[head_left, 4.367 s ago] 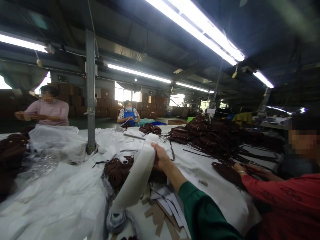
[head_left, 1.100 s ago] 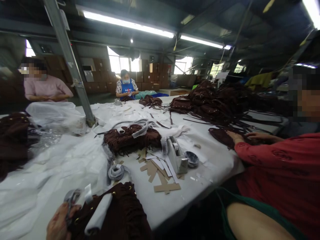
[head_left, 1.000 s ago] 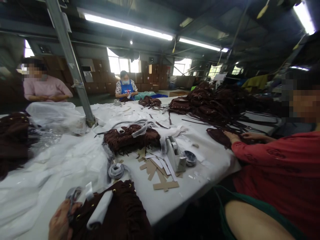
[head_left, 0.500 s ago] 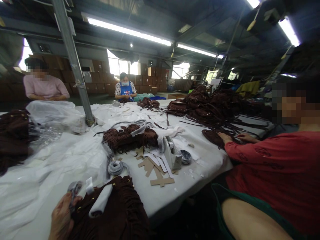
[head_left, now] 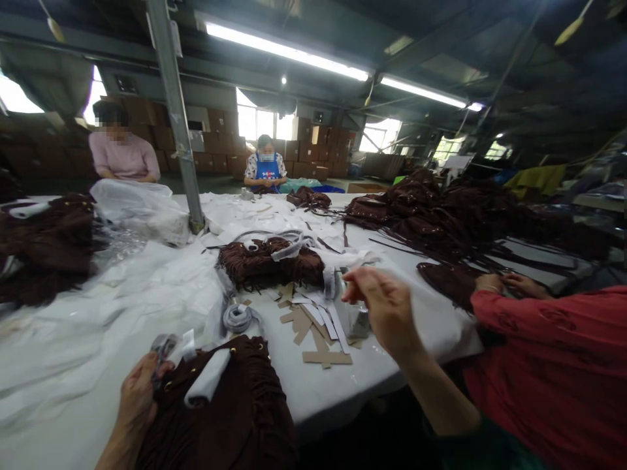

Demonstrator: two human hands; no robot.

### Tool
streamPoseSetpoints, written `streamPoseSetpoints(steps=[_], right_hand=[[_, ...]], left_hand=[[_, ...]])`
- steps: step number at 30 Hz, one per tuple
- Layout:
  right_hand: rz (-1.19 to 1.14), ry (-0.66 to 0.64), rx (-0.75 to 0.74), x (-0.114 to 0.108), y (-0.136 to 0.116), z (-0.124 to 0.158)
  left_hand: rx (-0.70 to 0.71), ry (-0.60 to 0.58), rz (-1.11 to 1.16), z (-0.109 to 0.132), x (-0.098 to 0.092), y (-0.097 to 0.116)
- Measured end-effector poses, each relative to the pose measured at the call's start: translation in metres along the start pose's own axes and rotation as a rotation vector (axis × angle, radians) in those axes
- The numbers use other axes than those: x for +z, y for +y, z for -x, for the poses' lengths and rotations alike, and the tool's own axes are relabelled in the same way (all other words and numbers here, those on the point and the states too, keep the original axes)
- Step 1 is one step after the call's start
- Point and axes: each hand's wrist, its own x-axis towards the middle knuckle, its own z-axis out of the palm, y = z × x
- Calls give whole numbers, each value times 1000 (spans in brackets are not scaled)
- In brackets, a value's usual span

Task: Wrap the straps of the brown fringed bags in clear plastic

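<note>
1. Cardboard boxes (head_left: 220, 140) line the far wall at eleven o'clock, behind the white desk (head_left: 289, 375).
2. At seven o'clock, nearest the wearer, is a brown fringed bag (head_left: 220, 427), a white roll (head_left: 208, 378) lying across its upper part.
3. Left hand (head_left: 140, 388), at the bag's ten o'clock edge: fingers grasping a grey loop (head_left: 164, 346).
4. Right hand (head_left: 385, 303), raised at four o'clock: fingers bent inward; whether they hold anything, I cannot tell. It partly hides a tape dispenser (head_left: 360, 321).
5. From the bag, card strips (head_left: 327, 358) lie at two o'clock, a grey coil (head_left: 238, 318) between twelve and one, and a second bag (head_left: 267, 266) at one.
6. White sheets (head_left: 88, 365) spread towards nine o'clock.
7. Near three o'clock, a co-worker in red (head_left: 543, 326) has both hands at another brown bag (head_left: 448, 285).
</note>
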Motion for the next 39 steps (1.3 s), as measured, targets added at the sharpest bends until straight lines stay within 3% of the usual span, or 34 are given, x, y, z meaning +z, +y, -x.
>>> streamPoseSetpoints(steps=[3, 8, 10, 15, 22, 26, 30, 35, 39], right_hand=[[515, -218, -9, 25, 39, -8], [750, -420, -28, 66, 114, -13], [848, -447, -48, 82, 131, -19], [1116, -377, -16, 112, 159, -43], [1289, -403, -100, 115, 167, -62], [1244, -593, -214, 125, 167, -62], [1162, -727, -182, 133, 177, -73], [1021, -760, -162, 132, 179, -81], [836, -670, -162, 127, 172, -76]], left_hand=[[-2, -2, 21, 0, 2, 0], [-5, 18, 23, 0, 4, -1], [-10, 17, 33, 1, 5, 0], [-50, 9, 85, 5, 11, 7], [-52, -5, 137, 5, 13, 5], [-5, -92, 114, 3, 13, 4], [11, -133, 129, 6, 16, 10], [28, -175, 123, 10, 20, 16], [77, -193, 71, 9, 22, 18]])
